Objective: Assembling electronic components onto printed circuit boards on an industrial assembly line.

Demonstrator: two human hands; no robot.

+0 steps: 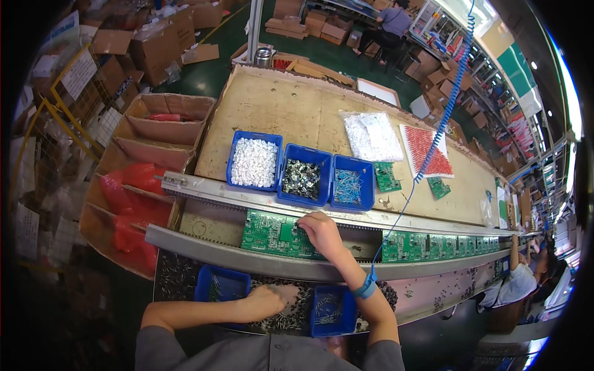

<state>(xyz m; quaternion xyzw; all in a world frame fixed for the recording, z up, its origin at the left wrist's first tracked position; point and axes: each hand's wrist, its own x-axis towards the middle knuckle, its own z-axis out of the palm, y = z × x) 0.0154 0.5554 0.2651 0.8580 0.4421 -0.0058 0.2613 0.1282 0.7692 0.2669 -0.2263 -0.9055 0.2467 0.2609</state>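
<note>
My right hand reaches over a green circuit board in the metal rail. Its fingers are pinched together at the board's upper edge; whatever is between them is too small to make out. A blue wristband with a coiled blue cord circles that wrist. My left hand rests low over loose small electronic components, fingers curled closed, their tips partly hidden. Beside it stand a blue bin on the left and a blue bin of thin-leaded parts on the right.
Beyond the rail stand blue bins of white parts, metallic parts and light-blue parts. More circuit boards line the rail rightward. A plastic bag of white parts and a red-studded sheet lie behind. Cardboard compartments stand left.
</note>
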